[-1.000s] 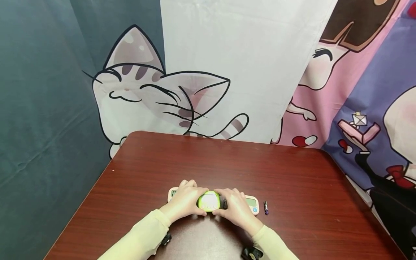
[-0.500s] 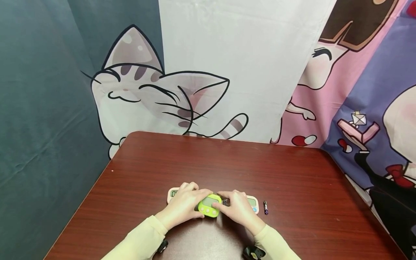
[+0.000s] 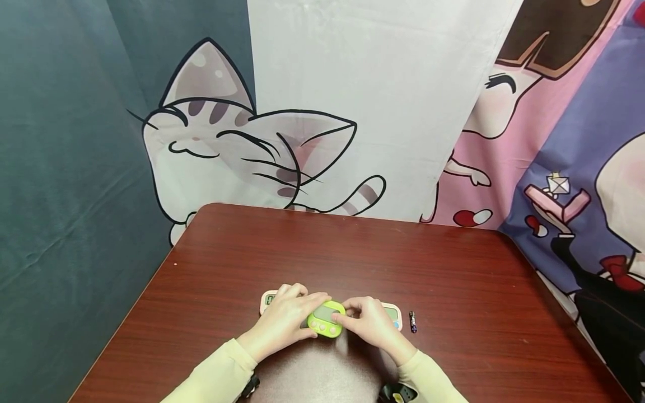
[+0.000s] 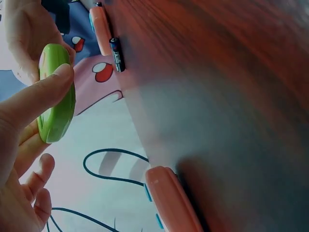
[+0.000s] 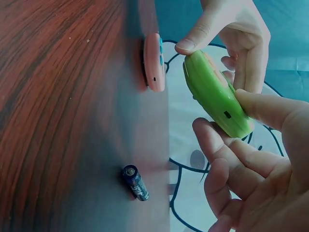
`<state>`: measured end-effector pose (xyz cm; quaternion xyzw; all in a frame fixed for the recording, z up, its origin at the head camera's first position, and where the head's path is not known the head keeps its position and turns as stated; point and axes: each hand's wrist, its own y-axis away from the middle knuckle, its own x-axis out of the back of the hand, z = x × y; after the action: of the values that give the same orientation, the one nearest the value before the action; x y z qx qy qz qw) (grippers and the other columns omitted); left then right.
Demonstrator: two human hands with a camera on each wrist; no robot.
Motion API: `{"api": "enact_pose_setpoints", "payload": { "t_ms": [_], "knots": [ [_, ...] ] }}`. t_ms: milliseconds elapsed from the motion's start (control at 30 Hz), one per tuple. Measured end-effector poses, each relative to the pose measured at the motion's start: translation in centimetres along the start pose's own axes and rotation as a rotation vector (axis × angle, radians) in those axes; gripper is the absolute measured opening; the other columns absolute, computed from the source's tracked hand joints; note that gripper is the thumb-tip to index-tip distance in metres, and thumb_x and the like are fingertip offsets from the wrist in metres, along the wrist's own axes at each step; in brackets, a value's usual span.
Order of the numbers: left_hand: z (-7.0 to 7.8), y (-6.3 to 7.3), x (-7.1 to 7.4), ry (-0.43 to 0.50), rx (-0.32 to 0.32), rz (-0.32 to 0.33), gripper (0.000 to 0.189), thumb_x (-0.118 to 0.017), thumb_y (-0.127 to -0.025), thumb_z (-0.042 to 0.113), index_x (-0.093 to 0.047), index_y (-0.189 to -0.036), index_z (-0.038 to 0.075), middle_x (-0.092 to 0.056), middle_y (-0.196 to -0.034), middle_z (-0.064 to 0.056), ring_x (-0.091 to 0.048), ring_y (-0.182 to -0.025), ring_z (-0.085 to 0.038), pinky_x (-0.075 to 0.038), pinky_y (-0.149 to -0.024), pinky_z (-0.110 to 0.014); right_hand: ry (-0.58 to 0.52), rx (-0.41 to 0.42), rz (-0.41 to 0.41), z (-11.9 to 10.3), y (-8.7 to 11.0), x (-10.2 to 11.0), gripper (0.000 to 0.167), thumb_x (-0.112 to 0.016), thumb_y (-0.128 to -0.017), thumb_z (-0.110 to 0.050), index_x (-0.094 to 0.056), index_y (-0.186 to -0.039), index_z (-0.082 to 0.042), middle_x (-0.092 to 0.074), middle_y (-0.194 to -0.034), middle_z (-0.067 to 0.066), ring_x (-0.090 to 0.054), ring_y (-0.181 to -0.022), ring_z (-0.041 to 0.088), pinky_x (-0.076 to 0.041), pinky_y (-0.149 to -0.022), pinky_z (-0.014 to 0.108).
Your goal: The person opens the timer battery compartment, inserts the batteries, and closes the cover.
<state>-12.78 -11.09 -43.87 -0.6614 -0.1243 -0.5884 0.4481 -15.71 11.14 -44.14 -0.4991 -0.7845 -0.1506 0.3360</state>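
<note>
One pink timer (image 3: 267,301) lies behind the left hand (image 3: 284,322), which grips the left side of the lone green timer (image 3: 323,320), raised off the table (image 3: 322,252). Its screen (image 3: 324,313), glaring white a second ago, now looks grey. The right hand (image 3: 372,322) pinches its right edge. Rightward lie a battery (image 4: 117,54), a second pink timer (image 3: 393,315) and another battery (image 3: 413,322).

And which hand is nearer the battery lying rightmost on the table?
Right. The right hand is left of the battery, with a pink timer between; the left hand is farther left, across the green timer.
</note>
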Motion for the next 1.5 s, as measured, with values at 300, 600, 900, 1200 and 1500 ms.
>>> {"api": "enact_pose_setpoints", "payload": {
  "t_ms": [300,600,900,1200,1500],
  "knots": [
    [0.0,0.1,0.0,-0.001,-0.018,0.056,0.074,-0.085,-0.061,0.041,-0.059,-0.127,0.019,-0.064,-0.119,0.011,-0.047,-0.094,-0.011,-0.037,-0.084,-0.031,-0.117,-0.015,-0.023,-0.3,0.0,0.3,0.021,-0.074,-0.081,-0.031,-0.072,-0.082,-0.01,-0.065,-0.066,-0.005,-0.051,-0.056,0.0,-0.04,-0.052,0.018],
    [0.0,0.1,-0.1,-0.008,-0.048,0.095,0.078,-0.085,-0.061,0.041,-0.057,-0.129,0.017,-0.062,-0.123,0.009,-0.047,-0.094,-0.012,-0.037,-0.084,-0.031,-0.162,-0.011,-0.021,-0.5,0.0,0.6,0.018,-0.074,-0.082,-0.026,-0.071,-0.082,-0.008,-0.063,-0.064,-0.004,-0.048,-0.054,-0.001,-0.038,-0.05,0.018],
    [-0.2,0.2,-0.1,-0.01,-0.036,0.089,0.08,-0.083,-0.062,0.045,-0.055,-0.132,0.019,-0.06,-0.126,0.011,-0.046,-0.095,-0.011,-0.037,-0.083,-0.032,-0.112,-0.002,0.052,-0.6,0.0,0.3,0.015,-0.075,-0.081,-0.025,-0.069,-0.08,-0.012,-0.059,-0.063,-0.007,-0.045,-0.052,0.0,-0.037,-0.048,0.018],
    [-0.2,0.1,0.1,0.011,-0.023,0.124,0.071,-0.078,-0.068,0.049,-0.058,-0.13,0.02,-0.06,-0.126,0.012,-0.046,-0.097,-0.01,-0.037,-0.082,-0.033,0.111,0.081,0.262,-1.1,0.3,-0.2,0.013,-0.082,-0.072,-0.027,-0.07,-0.075,-0.026,-0.057,-0.066,-0.022,-0.045,-0.065,0.004,-0.033,-0.069,0.027],
    [0.3,0.1,0.3,0.03,0.107,0.163,0.05,-0.075,-0.073,0.048,-0.066,-0.118,0.028,-0.063,-0.116,0.019,-0.047,-0.092,-0.008,-0.036,-0.068,-0.035,0.177,0.211,0.365,-1.0,0.4,-0.9,0.02,-0.086,-0.064,-0.021,-0.069,-0.075,-0.022,-0.056,-0.066,-0.021,-0.044,-0.066,0.004,-0.029,-0.07,0.028]
  ]
}}
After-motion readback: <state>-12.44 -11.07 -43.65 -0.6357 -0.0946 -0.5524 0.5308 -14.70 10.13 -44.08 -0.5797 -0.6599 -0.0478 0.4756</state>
